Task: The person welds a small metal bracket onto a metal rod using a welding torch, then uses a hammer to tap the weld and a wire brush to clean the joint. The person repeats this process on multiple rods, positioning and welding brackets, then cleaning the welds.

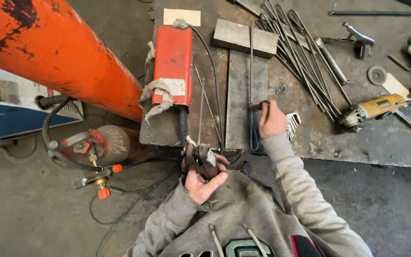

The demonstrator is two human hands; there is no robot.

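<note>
My left hand [204,182] is closed around a worn, dirty welding electrode holder [199,157] at the near edge of the steel workbench [319,138]. A thick black cable runs from the holder toward the red box [173,64]. My right hand [272,119] rests on the bench and pinches a bent thin steel rod [253,124] that lies along a flat steel plate [246,95]. A set of hex keys [293,123] lies just right of that hand. Both arms wear grey sweatshirt sleeves.
A big orange pipe [58,52] slants across the left. Below it stands a gas cylinder with a regulator [98,152]. On the bench lie a bundle of bent steel rods [300,57], a steel block [246,37] and a yellow angle grinder [372,110].
</note>
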